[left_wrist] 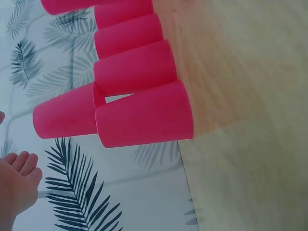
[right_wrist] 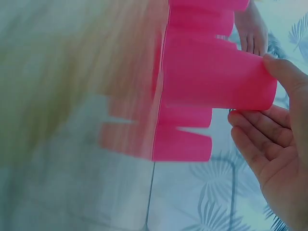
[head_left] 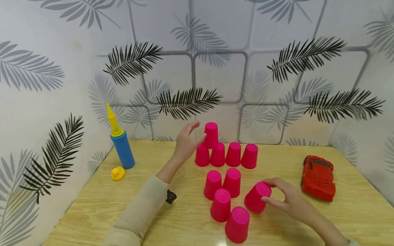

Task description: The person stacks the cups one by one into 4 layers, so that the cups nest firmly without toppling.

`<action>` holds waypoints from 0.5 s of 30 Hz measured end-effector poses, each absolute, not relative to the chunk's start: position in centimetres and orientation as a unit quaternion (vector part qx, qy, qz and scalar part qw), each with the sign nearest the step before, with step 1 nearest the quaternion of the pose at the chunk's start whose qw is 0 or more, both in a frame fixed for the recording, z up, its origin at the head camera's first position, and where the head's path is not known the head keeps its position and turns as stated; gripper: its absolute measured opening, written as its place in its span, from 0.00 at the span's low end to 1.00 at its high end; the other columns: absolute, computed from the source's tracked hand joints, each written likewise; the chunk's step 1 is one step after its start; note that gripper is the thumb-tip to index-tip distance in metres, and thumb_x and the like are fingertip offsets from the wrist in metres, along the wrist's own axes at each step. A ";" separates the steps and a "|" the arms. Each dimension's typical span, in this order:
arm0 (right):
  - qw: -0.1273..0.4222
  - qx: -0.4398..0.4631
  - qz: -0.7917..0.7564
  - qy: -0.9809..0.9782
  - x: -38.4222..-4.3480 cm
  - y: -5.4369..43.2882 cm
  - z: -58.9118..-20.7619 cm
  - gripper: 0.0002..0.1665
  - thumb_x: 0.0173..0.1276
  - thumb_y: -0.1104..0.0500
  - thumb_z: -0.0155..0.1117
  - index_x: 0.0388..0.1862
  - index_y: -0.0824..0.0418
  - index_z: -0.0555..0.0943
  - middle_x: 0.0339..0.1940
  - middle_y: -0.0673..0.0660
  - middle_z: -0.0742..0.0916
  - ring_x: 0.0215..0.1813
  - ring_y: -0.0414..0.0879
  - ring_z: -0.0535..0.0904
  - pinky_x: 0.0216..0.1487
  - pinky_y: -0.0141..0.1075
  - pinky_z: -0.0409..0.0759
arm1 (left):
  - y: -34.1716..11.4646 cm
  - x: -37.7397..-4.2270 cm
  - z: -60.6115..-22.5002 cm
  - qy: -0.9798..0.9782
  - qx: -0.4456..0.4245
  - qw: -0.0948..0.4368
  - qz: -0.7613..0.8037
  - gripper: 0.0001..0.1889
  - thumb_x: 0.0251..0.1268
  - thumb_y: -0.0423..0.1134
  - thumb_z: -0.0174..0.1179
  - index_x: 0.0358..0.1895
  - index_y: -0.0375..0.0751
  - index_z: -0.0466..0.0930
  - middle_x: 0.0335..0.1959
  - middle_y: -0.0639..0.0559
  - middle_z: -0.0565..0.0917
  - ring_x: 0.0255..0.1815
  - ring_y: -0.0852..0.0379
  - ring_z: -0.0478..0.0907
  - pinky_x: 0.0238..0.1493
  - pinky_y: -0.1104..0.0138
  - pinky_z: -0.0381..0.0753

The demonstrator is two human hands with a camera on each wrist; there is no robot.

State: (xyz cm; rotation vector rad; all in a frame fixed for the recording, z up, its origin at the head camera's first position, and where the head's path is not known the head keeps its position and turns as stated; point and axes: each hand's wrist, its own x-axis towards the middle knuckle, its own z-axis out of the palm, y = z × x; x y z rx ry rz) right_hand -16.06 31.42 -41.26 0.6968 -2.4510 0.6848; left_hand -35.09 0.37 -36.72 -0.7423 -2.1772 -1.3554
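Stacking looked under way: the left hand (head_left: 186,141) was open just left of the raised pink tapered plastic cup (head_left: 211,136); the right hand (head_left: 289,198) pinched a second pink tapered plastic cup (head_left: 254,200) to its front right, which next probably needed lifting onto the pink four-cup row (head_left: 233,155) beneath the raised one

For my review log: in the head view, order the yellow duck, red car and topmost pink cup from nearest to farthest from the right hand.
1. Red car: right of the right hand.
2. Topmost pink cup: left, farther back.
3. Yellow duck: far left.
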 end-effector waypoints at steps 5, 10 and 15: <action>0.324 0.215 0.253 -0.886 -17.1 33.4 -41.1 0.33 0.40 0.66 0.81 0.50 0.61 0.81 0.40 0.53 0.88 0.47 0.21 0.77 0.51 0.09 0.70 | -1.3 -32.9 -37.7 -0.774 -0.304 0.205 -0.516 0.26 0.62 0.37 0.66 0.63 0.36 0.74 0.59 0.41 0.81 0.64 0.46 0.77 0.66 0.54 0.76; 0.382 0.184 0.300 -0.854 -18.5 34.2 -41.1 0.34 0.38 0.74 0.78 0.50 0.69 0.80 0.44 0.44 0.86 0.52 0.12 0.70 0.54 0.08 0.66 | -2.3 -30.8 -38.9 -0.781 -0.327 0.106 -0.521 0.28 0.63 0.37 0.66 0.65 0.36 0.71 0.62 0.40 0.79 0.65 0.47 0.76 0.67 0.55 0.74; 0.436 0.144 0.350 -0.816 -20.9 33.7 -41.1 0.32 0.43 0.78 0.74 0.52 0.74 0.78 0.51 0.25 0.76 0.54 0.14 0.71 0.57 0.08 0.66 | -2.5 -29.2 -39.8 -0.798 -0.362 0.010 -0.481 0.30 0.62 0.40 0.67 0.66 0.36 0.71 0.63 0.41 0.79 0.65 0.45 0.76 0.67 0.53 0.75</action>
